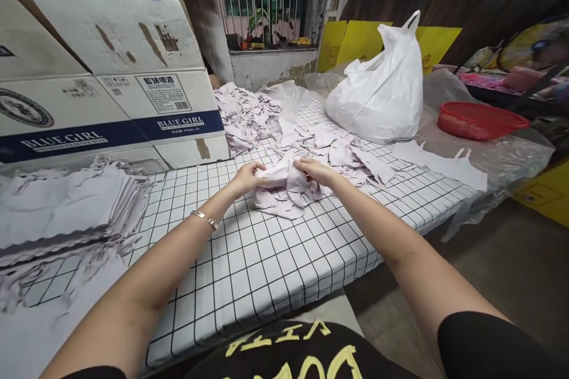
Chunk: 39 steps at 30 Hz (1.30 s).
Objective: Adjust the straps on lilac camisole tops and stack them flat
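Your left hand point(246, 179): fingers pinching pale cloth point(276, 174) | your right hand point(315, 170): seemingly gripping its right part, tips partly hidden | pale cloth: twelve o'clock, over checked table point(267, 254) | white bag point(380, 95): one o'clock | carton point(173, 92): ten o'clock

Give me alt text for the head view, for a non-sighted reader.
A person's left hand and right hand hold pale lilac fabric over a grid-patterned tablecloth. Beyond lie loose similar pieces; at left are a fabric stack and Blue Girl beer carton, at right a white plastic bag and red basin.
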### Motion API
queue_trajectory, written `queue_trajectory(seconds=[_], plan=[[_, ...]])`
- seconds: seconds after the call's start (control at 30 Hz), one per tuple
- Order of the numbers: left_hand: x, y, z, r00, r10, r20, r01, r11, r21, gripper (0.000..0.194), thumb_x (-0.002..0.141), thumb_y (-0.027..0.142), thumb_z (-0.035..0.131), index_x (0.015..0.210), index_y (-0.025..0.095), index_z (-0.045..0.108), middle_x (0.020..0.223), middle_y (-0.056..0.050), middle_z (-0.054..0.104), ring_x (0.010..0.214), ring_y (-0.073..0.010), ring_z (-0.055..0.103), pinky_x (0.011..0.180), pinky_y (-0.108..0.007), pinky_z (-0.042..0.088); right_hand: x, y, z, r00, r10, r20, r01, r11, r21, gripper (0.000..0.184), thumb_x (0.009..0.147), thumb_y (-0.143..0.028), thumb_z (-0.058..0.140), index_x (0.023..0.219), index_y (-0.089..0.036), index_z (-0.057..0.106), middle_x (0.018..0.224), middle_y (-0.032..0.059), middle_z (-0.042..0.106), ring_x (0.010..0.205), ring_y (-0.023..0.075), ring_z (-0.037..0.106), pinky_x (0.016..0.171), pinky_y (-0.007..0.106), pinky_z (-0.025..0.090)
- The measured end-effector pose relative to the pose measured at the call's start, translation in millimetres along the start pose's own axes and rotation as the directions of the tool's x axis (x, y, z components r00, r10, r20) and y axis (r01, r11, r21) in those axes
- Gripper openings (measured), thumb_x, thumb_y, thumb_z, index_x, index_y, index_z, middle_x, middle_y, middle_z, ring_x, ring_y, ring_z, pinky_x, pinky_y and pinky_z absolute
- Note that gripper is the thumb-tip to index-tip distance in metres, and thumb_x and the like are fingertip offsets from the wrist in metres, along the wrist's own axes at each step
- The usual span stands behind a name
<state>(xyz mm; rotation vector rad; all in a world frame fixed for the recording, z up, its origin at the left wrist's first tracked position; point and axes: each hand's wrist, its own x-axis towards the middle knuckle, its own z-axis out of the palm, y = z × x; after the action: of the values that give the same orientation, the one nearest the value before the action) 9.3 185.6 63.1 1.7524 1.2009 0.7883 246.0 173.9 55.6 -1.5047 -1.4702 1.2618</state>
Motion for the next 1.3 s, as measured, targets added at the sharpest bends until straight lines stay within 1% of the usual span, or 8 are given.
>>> queue_trajectory(seconds=[0.33,0.47,0.6,0.7,0.83,0.97,1.13,1.3], plan=[[18.3,25.4,-35.1,0.915,0.365,-0.173,-0.113,0.643,0.757,0.027,0.076,0.005,0.049,0.097,0.020,0.058,0.099,-0.009,0.064,0.086,-0.0270,0.060,0.075,-0.036,0.043,7.9,-8.6,-3.1,0.929,-0.210,-0.305,0.005,0.830,-0.558,0.024,0.076,-0.004,0.056,0.096,-0.017,0.057,0.087,0.0054,0.060,0.087,0.0247,0.056,0.073,0.030,0.042],[6.4,35.1,-40.2,0.843,0.535,-0.059,-0.265,0.508,0.820,0.022,0.081,0.007,0.047,0.095,0.018,0.059,0.091,-0.008,0.065,0.075,-0.0220,0.058,0.068,-0.033,0.041,9.9,-28.0,23.0,0.940,-0.336,-0.061,0.272,0.843,-0.464,0.049,0.080,-0.015,0.064,0.126,-0.021,0.048,0.114,0.0053,0.059,0.088,0.0188,0.058,0.070,0.026,0.046],[-55.0,23.7,-13.4,0.793,0.582,0.180,-0.441,0.345,0.829,0.025,0.085,0.005,0.040,0.090,0.016,0.062,0.080,-0.007,0.062,0.066,-0.0176,0.053,0.063,-0.032,0.040,-7.9,-23.5,64.3,0.794,-0.534,0.291,0.598,0.601,-0.530,0.027,0.077,-0.012,0.062,0.103,-0.019,0.059,0.099,0.0042,0.062,0.091,0.0220,0.055,0.081,0.032,0.042],[-124.0,-2.1,-4.2,0.825,0.456,0.334,-0.538,0.452,0.712,0.026,0.088,0.008,0.041,0.100,0.016,0.062,0.084,-0.008,0.062,0.069,-0.0172,0.055,0.062,-0.030,0.042,-34.8,1.3,59.1,0.862,-0.320,0.392,0.503,0.448,-0.739,0.015,0.073,-0.003,0.057,0.070,-0.018,0.057,0.067,0.0008,0.058,0.077,0.0217,0.054,0.079,0.033,0.036],[-174.7,-24.3,-23.3,0.777,0.230,0.586,-0.488,0.808,0.329,0.018,0.087,0.025,0.056,0.102,0.021,0.064,0.095,-0.005,0.066,0.087,-0.0183,0.060,0.078,-0.031,0.047,-54.6,20.7,41.2,0.932,-0.133,0.336,0.325,0.717,-0.617,0.009,0.078,-0.012,0.061,0.074,-0.019,0.057,0.072,-0.0005,0.061,0.067,0.0176,0.054,0.064,0.026,0.038],[-143.2,-39.7,-50.0,0.968,0.111,0.227,-0.193,0.905,0.379,0.017,0.087,0.026,0.051,0.086,0.018,0.065,0.088,-0.005,0.065,0.083,-0.0180,0.060,0.077,-0.032,0.047,-34.8,7.3,83.3,0.846,-0.409,0.343,0.516,0.791,-0.329,0.008,0.085,-0.024,0.063,0.089,-0.019,0.059,0.094,0.0029,0.064,0.083,0.0187,0.056,0.072,0.026,0.043],[-92.4,-67.3,-60.5,0.955,0.024,0.296,-0.163,0.877,0.453,0.032,0.075,0.032,0.062,0.106,0.021,0.064,0.111,-0.007,0.064,0.105,-0.0246,0.056,0.093,-0.039,0.041,10.9,-4.8,139.0,0.787,-0.345,0.511,0.597,0.637,-0.488,0.021,0.080,-0.015,0.073,0.098,-0.022,0.065,0.104,0.0012,0.066,0.100,0.0237,0.054,0.092,0.036,0.034],[-87.3,-74.6,-69.6,0.966,-0.062,0.252,-0.061,0.889,0.453,0.020,0.075,0.039,0.064,0.077,0.019,0.064,0.080,-0.003,0.064,0.081,-0.0217,0.059,0.082,-0.037,0.044,18.7,-8.1,100.7,0.868,-0.193,0.457,0.464,0.645,-0.607,0.015,0.074,-0.016,0.078,0.077,-0.019,0.064,0.076,-0.0015,0.064,0.081,0.0211,0.059,0.083,0.032,0.038]])
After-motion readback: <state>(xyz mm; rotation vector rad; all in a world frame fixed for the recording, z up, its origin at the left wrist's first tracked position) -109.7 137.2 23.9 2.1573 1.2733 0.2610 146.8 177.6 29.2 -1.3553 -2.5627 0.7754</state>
